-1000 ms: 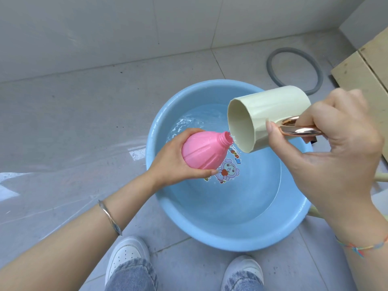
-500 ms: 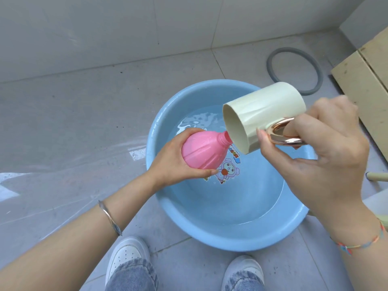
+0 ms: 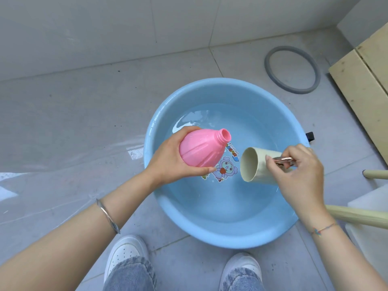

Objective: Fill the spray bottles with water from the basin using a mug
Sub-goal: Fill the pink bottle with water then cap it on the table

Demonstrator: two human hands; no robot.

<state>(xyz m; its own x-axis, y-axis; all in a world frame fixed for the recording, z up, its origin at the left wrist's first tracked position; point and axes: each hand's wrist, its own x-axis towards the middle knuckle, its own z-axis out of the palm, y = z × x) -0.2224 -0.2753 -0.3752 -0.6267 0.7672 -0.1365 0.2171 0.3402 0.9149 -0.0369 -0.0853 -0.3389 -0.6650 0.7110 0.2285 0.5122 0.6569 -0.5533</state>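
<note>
Left hand (image 3: 174,158) grips pink bottle (image 3: 201,150), tilted, over blue basin (image 3: 210,234) | right hand (image 3: 298,175) holds cream mug (image 3: 254,164) by handle, low over water

Centre of frame: basin (image 3: 210,234) on floor tiles, water in it. Spray bottle (image 3: 199,150) over basin's left part, in left hand (image 3: 168,162), mouth tilted toward upper right. Mug (image 3: 258,166) right of spray bottle, apart from it, on its side over water, in right hand (image 3: 298,171), mouth facing left. Ring (image 3: 267,67) on floor, upper right, behind basin. Boards (image 3: 357,85) at right edge. Shoes (image 3: 123,255) below basin, bottom of frame
</note>
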